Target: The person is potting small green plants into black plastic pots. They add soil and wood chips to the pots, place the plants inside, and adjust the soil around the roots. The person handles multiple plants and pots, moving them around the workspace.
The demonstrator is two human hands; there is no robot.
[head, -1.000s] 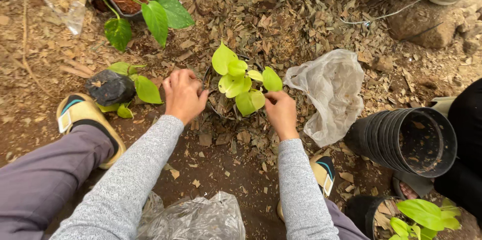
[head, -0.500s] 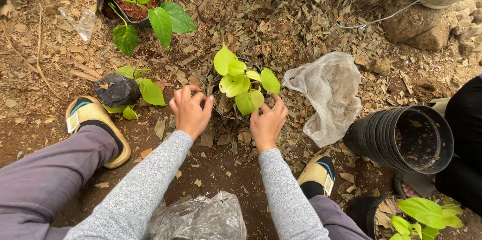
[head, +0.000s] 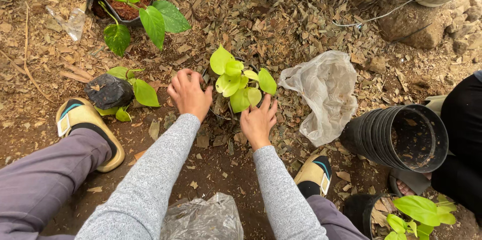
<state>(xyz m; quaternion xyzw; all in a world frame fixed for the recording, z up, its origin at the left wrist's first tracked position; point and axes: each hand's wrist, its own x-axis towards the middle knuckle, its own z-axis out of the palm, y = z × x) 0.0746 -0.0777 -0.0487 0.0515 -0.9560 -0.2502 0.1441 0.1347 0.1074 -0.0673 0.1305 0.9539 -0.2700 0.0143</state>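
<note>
Frame center: left hand (head: 189, 93) and right hand (head: 258, 121), fingers curled, cup one lime plant (head: 240, 80); two clear bags (head: 324, 97), right and bottom.

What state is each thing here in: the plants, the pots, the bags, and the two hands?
Left hand: fingers curled, pressed beside the lime plant.
Right hand: fingers spread, at the plant's base.
Lime plant: upright, between both hands.
Stack of black pots: lying on its side, empty.
White bag: crumpled, on the ground.
Bagged plant: tipped over.
Dark green plant: potted, upright.

Head cam looks steeply down (close) at ground.
</note>
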